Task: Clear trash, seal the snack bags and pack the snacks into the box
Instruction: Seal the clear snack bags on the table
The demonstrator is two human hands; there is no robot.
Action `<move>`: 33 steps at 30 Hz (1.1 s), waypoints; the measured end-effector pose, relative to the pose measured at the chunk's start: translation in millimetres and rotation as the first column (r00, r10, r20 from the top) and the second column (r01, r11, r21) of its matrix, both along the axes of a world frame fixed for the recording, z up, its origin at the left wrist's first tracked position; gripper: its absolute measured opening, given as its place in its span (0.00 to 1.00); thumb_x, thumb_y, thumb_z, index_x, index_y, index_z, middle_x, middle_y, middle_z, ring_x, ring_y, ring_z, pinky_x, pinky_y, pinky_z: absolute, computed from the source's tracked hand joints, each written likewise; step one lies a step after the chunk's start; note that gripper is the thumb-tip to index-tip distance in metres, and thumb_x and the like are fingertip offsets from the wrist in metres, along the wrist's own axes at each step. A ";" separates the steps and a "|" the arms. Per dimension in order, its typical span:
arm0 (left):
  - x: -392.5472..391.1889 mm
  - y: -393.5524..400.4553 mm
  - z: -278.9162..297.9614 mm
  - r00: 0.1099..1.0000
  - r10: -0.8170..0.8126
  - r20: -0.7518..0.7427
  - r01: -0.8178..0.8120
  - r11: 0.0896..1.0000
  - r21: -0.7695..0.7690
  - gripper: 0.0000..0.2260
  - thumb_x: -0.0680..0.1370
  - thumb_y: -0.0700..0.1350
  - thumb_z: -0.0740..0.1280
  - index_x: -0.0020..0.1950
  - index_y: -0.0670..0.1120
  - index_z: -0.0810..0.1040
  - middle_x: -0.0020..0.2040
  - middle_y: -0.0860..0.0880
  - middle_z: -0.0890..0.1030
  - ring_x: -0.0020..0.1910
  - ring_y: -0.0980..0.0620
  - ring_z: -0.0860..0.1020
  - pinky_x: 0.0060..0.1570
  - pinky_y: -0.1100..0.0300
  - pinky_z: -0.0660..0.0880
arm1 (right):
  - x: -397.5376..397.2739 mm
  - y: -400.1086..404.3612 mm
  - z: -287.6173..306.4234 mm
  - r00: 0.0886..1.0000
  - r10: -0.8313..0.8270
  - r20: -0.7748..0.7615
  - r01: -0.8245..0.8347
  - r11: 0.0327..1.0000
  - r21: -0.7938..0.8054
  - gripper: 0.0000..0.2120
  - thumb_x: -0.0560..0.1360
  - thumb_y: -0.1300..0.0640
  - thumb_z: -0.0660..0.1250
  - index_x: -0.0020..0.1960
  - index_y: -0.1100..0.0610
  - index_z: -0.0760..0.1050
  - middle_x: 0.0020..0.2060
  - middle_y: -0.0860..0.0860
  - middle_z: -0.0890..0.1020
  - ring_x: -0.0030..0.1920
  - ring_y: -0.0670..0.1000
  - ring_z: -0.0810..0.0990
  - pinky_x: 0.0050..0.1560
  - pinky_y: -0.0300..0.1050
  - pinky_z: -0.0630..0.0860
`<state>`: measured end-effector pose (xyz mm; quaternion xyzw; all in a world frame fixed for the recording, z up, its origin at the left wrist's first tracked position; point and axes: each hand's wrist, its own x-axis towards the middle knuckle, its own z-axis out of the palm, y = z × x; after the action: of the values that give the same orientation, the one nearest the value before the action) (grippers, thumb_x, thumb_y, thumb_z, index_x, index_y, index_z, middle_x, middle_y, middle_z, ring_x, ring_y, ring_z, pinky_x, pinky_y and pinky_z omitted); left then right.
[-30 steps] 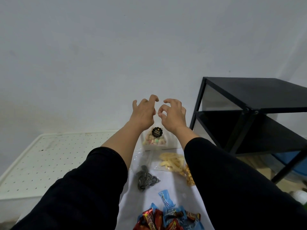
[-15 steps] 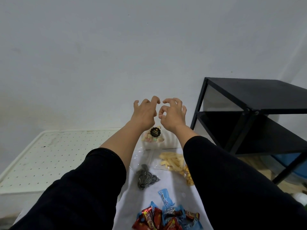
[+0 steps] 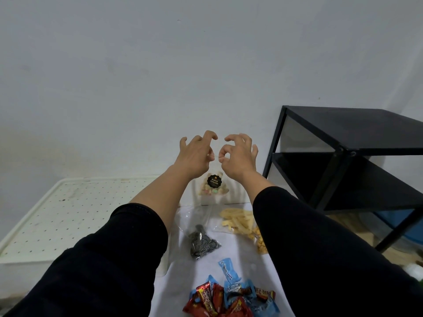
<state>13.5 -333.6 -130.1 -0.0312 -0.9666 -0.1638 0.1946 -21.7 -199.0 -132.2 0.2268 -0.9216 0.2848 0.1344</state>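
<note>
- Both hands are raised in front of the wall, close together but not touching, and above the snacks.
- Left hand (image 3: pixel 194 154) has its fingers curled like a claw and holds nothing I can make out.
- Right hand (image 3: pixel 239 156) has thumb and forefinger bent into a ring, the other fingers curled; whether it pinches anything is too small to tell.
- Black sleeves cover both forearms up to near the wrists.
- Below the hands, a clear biscuit bag (image 3: pixel 213 187) with a round black label stands upright at the far end of the white bench (image 3: pixel 206 271).
- Nearer, a clear bag of dark patterned pieces (image 3: pixel 202 243) lies flat, and just to its right a bag of pale yellow sticks (image 3: pixel 238 221).
- At the near edge, a heap of red and blue wrapped candies (image 3: pixel 231 298).
- Left of the bench, a white perforated board (image 3: pixel 57 216).
- On the right, a black metal shelf (image 3: pixel 357 161) stands against the wall.
</note>
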 end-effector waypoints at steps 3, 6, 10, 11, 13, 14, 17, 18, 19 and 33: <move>1.5 2.3 -0.3 1.000 -0.006 0.013 0.005 1.000 0.018 0.22 0.73 0.32 0.60 0.64 0.47 0.62 0.45 0.53 0.79 0.58 0.52 0.70 0.68 0.48 0.54 | 0.8 -4.0 -1.1 1.000 0.009 -0.003 -0.009 1.000 -0.013 0.04 0.74 0.60 0.66 0.43 0.53 0.79 0.65 0.44 0.68 0.74 0.50 0.51 0.73 0.57 0.41; 1.5 1.8 1.2 1.000 0.023 0.006 -0.023 0.999 0.031 0.22 0.71 0.31 0.60 0.62 0.46 0.63 0.44 0.53 0.77 0.55 0.51 0.71 0.66 0.51 0.57 | 2.5 -6.3 -4.7 1.000 0.011 -0.003 -0.011 1.000 -0.029 0.02 0.75 0.58 0.67 0.44 0.52 0.78 0.65 0.45 0.69 0.74 0.49 0.53 0.73 0.56 0.42; 3.5 -2.4 3.2 0.999 0.039 0.003 -0.039 0.999 0.028 0.22 0.70 0.32 0.60 0.61 0.45 0.63 0.43 0.53 0.78 0.54 0.51 0.72 0.66 0.51 0.57 | 3.7 -6.7 -5.4 1.000 0.021 -0.019 -0.021 1.000 -0.022 0.03 0.75 0.58 0.66 0.45 0.52 0.77 0.65 0.45 0.69 0.74 0.50 0.53 0.73 0.56 0.44; 3.8 -2.5 2.9 0.999 0.038 0.000 -0.038 0.999 0.024 0.22 0.70 0.32 0.61 0.61 0.46 0.63 0.44 0.54 0.78 0.55 0.52 0.72 0.66 0.51 0.56 | 4.0 -6.5 -4.6 1.000 0.019 -0.023 -0.019 1.000 -0.017 0.03 0.75 0.59 0.66 0.44 0.52 0.77 0.65 0.45 0.69 0.74 0.50 0.53 0.73 0.56 0.44; 3.4 -2.3 1.4 1.000 0.020 -0.014 -0.020 1.000 0.008 0.20 0.73 0.34 0.61 0.63 0.47 0.63 0.45 0.54 0.79 0.57 0.52 0.71 0.68 0.49 0.54 | 3.6 -5.5 -2.3 1.000 0.008 -0.028 -0.008 1.000 -0.016 0.04 0.75 0.60 0.66 0.43 0.52 0.77 0.64 0.44 0.69 0.73 0.50 0.53 0.74 0.56 0.45; 3.0 -2.1 0.6 1.000 0.005 -0.019 -0.005 1.000 0.007 0.19 0.75 0.36 0.62 0.63 0.47 0.63 0.46 0.54 0.79 0.58 0.53 0.71 0.68 0.48 0.53 | 3.2 -5.1 -1.3 1.000 0.003 -0.027 -0.004 1.000 -0.016 0.04 0.75 0.60 0.66 0.43 0.52 0.77 0.64 0.44 0.69 0.73 0.50 0.53 0.74 0.56 0.45; 2.7 0.3 0.4 1.000 -0.022 -0.008 0.022 1.000 0.015 0.17 0.76 0.38 0.63 0.63 0.47 0.64 0.48 0.53 0.79 0.59 0.53 0.70 0.69 0.48 0.52 | 3.6 -5.7 0.8 1.000 0.007 -0.024 -0.007 1.000 -0.008 0.04 0.75 0.59 0.67 0.44 0.52 0.78 0.64 0.44 0.69 0.74 0.50 0.53 0.74 0.55 0.44; 2.7 1.5 0.8 1.000 -0.017 -0.004 0.017 1.000 0.016 0.17 0.76 0.37 0.62 0.63 0.47 0.64 0.48 0.53 0.79 0.59 0.52 0.70 0.69 0.48 0.53 | 3.6 -6.0 1.0 1.000 0.008 -0.023 -0.008 1.000 -0.011 0.03 0.75 0.59 0.67 0.44 0.52 0.79 0.63 0.45 0.69 0.74 0.50 0.53 0.74 0.55 0.44; 2.6 2.2 1.1 1.000 -0.006 -0.003 0.006 1.000 0.015 0.17 0.75 0.36 0.62 0.62 0.46 0.64 0.47 0.53 0.79 0.58 0.52 0.71 0.68 0.48 0.53 | 3.8 -5.8 0.9 1.000 0.007 -0.024 -0.007 1.000 -0.011 0.03 0.75 0.58 0.67 0.45 0.52 0.79 0.63 0.45 0.70 0.74 0.50 0.53 0.73 0.55 0.44; 2.9 1.2 -0.2 1.000 -0.011 -0.022 0.011 1.000 0.007 0.18 0.73 0.34 0.62 0.60 0.47 0.64 0.44 0.54 0.80 0.55 0.52 0.72 0.68 0.50 0.54 | 3.2 -0.3 0.3 1.000 -0.008 -0.008 0.008 1.000 0.019 0.04 0.75 0.59 0.67 0.44 0.52 0.79 0.63 0.45 0.71 0.74 0.50 0.53 0.73 0.56 0.43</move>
<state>16.3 -332.4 -130.3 -0.0375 -0.9636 -0.1680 0.2047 -18.6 -199.3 -131.9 0.2256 -0.9246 0.2748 0.1370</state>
